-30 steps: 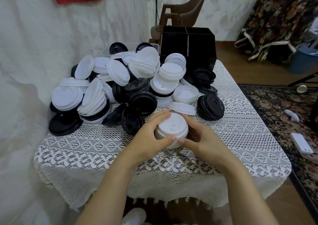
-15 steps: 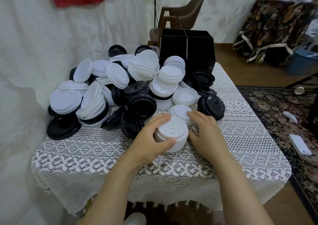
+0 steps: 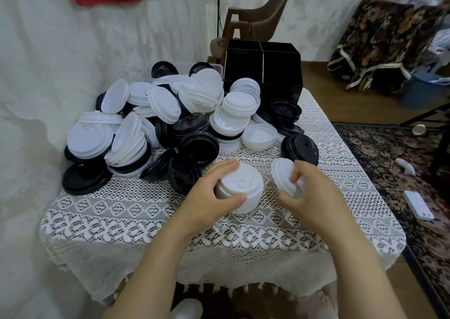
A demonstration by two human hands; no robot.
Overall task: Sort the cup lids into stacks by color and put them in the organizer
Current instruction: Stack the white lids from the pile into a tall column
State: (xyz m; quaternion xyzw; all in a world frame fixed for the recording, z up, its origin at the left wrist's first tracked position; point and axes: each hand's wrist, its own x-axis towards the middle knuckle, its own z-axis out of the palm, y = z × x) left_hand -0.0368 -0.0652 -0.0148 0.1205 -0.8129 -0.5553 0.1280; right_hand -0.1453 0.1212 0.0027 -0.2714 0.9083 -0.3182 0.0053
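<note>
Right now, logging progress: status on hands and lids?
Left hand grips white stack. Right hand holds single white lid, tilted. Mixed pile sits before organizer.

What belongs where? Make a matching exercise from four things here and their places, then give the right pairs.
Things
1. stack of white lids
2. single white lid
3. black organizer
4. brown chair

Places
A. on the floor beyond the table
B. gripped by the left hand
C. at the far end of the table
D. held by the right hand

Pairs: 1-B, 2-D, 3-C, 4-A
</note>
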